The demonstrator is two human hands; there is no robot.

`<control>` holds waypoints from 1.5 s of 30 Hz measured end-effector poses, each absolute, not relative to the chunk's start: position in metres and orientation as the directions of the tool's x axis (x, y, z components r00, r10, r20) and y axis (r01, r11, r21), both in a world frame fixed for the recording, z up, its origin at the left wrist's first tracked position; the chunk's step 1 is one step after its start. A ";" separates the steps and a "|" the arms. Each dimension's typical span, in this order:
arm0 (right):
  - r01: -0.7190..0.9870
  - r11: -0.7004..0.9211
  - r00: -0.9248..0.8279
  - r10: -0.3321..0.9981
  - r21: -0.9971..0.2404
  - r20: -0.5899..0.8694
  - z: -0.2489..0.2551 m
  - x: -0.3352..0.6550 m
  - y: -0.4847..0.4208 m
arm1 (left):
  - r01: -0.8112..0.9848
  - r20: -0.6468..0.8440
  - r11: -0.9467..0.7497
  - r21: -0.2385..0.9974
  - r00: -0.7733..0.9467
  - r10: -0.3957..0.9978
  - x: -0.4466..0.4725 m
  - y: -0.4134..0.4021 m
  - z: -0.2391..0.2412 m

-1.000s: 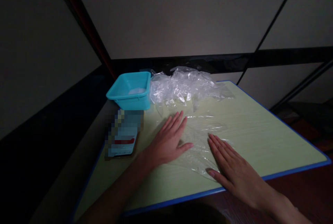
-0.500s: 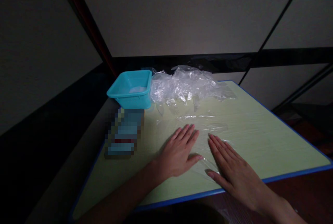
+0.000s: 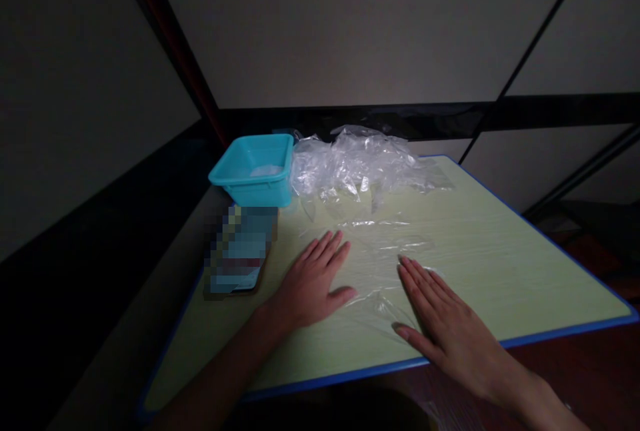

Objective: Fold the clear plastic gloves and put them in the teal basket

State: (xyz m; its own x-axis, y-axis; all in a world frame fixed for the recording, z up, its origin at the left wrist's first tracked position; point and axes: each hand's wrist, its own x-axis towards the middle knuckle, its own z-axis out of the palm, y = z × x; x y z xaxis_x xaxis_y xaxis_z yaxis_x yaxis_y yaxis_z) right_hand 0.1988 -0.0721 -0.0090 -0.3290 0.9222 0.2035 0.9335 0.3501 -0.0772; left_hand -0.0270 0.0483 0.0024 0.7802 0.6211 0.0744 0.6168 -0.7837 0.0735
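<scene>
A thin clear plastic sheet [image 3: 380, 264] lies spread on the pale green table [image 3: 500, 264]. My left hand [image 3: 310, 281] rests flat on the sheet's left part, fingers stretched out and together. My right hand [image 3: 443, 317] presses flat on its right part, fingers pointing up and left. Both hands hold nothing. Behind them sits a crumpled heap of clear plastic [image 3: 355, 164].
A turquoise plastic tub [image 3: 255, 174] stands at the table's far left corner, with something pale inside. A phone [image 3: 240, 251] lies in front of it near the left edge. The blue-trimmed front edge [image 3: 350, 374] runs under my wrists. Dark frame bars cross behind.
My left hand slid right toward my right hand, then back left over the sheet. My right hand has barely moved.
</scene>
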 end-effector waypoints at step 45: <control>0.932 0.357 -0.343 0.925 -0.068 0.162 -0.011 0.209 -0.075 | 0.629 -0.050 -0.773 0.079 0.777 0.627 -0.035 0.046 0.013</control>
